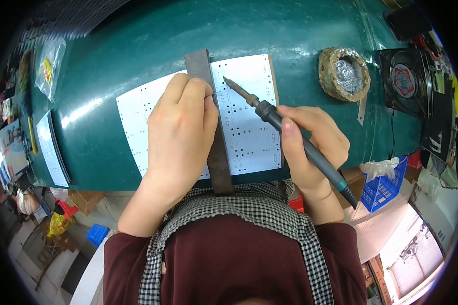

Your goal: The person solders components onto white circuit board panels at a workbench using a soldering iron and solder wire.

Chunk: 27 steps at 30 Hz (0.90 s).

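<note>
The right hand [320, 127] was wrapped around a soldering iron [272, 116], its tip [225, 79] near one o'clock on a white circuit board [249, 140] lying under a dark bar [219, 155]. The left hand [180, 119] pinched what looked like thin wire [217, 93]. The step probably called for a steady bar and brief heat. On the green table [300, 25], a ring-shaped pot [326, 76] sat at two o'clock; beyond, a blue crate [385, 188] at four.

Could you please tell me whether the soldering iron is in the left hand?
No, the soldering iron is gripped in the right hand.
</note>
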Tool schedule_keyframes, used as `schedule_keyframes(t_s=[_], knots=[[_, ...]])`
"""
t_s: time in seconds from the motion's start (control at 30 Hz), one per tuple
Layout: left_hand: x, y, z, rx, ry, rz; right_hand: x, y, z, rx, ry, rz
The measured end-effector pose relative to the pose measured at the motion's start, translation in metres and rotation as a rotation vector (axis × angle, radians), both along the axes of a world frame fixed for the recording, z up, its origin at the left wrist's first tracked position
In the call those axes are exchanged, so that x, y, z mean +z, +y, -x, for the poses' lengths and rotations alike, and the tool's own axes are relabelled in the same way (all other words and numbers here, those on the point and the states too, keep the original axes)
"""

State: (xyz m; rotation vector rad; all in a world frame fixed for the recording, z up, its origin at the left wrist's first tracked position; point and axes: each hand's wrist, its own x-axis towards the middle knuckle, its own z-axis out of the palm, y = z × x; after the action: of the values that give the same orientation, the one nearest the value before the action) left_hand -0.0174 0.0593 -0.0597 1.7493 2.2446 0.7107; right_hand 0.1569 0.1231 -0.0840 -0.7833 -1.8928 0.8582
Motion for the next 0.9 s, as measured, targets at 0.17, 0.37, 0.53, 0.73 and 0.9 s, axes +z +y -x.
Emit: schedule_keyframes(t_s=[0.17, 0.37, 0.53, 0.73, 0.9], knots=[[-0.003, 0.001, 0.002, 0.016, -0.013, -0.076, -0.002, -0.001, 0.007, 0.006, -0.015, -0.011], [-0.001, 0.0, 0.001, 0.022, -0.054, -0.04, 0.0, -0.004, 0.006, -0.001, -0.025, -0.027], [-0.004, -0.001, -0.002, 0.021, -0.048, -0.066, 0.001, -0.003, 0.0, -0.017, 0.001, 0.0], [-0.006, 0.006, 0.001, 0.017, -0.019, -0.07, 0.002, -0.003, 0.002, -0.015, -0.024, 0.038], [-0.008, 0.01, 0.001, 0.019, 0.021, -0.072, 0.001, -0.002, 0.003, 0.0, -0.01, 0.065]])
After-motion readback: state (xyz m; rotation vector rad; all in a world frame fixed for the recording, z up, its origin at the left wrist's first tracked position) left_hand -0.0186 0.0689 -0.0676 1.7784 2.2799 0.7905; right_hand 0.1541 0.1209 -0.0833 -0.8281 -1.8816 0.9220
